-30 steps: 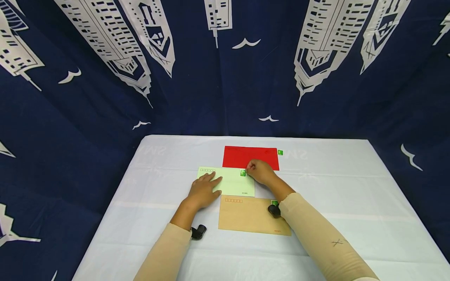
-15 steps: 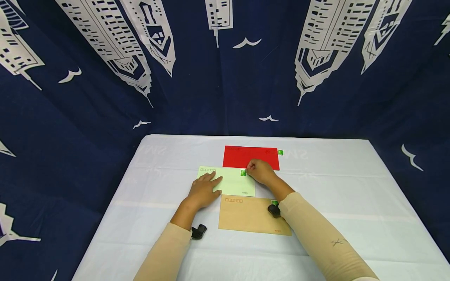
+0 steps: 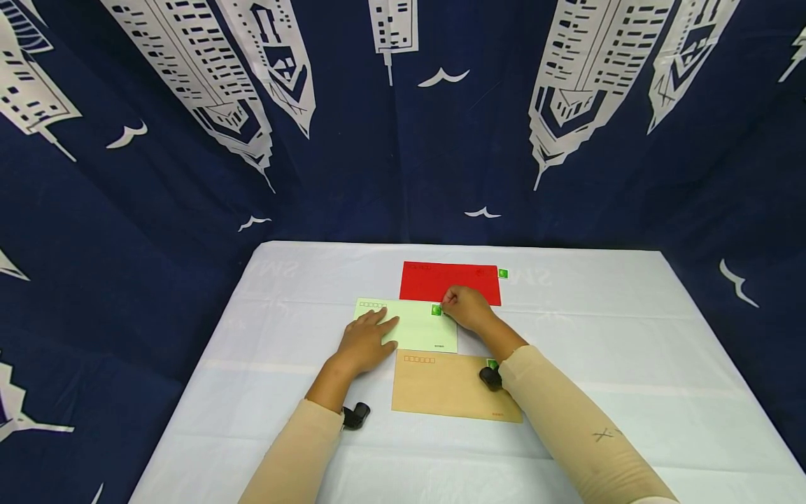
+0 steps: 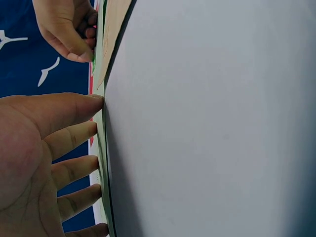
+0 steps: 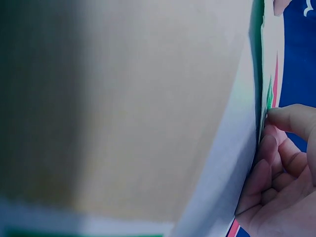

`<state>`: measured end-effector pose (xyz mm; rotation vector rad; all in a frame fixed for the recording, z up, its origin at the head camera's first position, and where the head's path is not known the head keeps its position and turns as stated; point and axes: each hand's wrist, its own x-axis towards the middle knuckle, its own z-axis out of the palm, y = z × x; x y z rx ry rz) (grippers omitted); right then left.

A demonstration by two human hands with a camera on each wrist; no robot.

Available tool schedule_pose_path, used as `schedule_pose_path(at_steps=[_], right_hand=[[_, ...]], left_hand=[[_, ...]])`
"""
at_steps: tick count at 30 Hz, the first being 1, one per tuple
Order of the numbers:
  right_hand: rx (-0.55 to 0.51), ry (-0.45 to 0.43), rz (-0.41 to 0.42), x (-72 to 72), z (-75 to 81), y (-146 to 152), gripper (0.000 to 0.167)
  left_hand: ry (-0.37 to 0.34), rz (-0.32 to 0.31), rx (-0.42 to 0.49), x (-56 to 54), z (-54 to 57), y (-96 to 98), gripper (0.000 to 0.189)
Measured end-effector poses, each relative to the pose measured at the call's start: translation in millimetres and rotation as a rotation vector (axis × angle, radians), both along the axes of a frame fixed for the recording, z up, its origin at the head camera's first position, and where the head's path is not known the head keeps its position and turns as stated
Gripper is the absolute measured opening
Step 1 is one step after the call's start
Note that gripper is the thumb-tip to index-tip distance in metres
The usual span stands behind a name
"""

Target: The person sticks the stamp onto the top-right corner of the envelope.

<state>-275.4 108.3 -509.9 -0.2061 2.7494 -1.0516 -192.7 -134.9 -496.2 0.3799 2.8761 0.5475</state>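
Note:
My left hand (image 3: 365, 341) rests with spread fingers on the left part of a pale green envelope (image 3: 418, 334). In the left wrist view its fingertips (image 4: 89, 163) press along the envelope's surface. At the envelope's upper right corner lies a small green postage stamp (image 3: 436, 309). My right hand (image 3: 467, 308) has curled fingers, with thumb and forefinger pinching the right edge of this stamp. The right wrist view shows the stamp (image 5: 269, 94) edge-on and slightly raised, right at the thumb tip. The right palm side hangs low over the white tabletop.
Behind lies a red envelope (image 3: 434, 280), with another green stamp (image 3: 503, 274) at its right edge. In front is a tan envelope (image 3: 450, 392); its stamp (image 3: 492, 363) is partly hidden by the right wrist camera (image 3: 490, 379). A dark blue printed cloth (image 3: 352, 175) hangs behind the white table (image 3: 604, 322).

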Motion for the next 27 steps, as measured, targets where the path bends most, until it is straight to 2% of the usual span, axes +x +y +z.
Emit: schedule_pose_path(at_steps=[27], right_hand=[[-0.013,-0.020,-0.023,0.4,0.7,0.3,0.013]], left_hand=[[0.004,0.005,-0.005,0.6,1.2,0.9,0.054]])
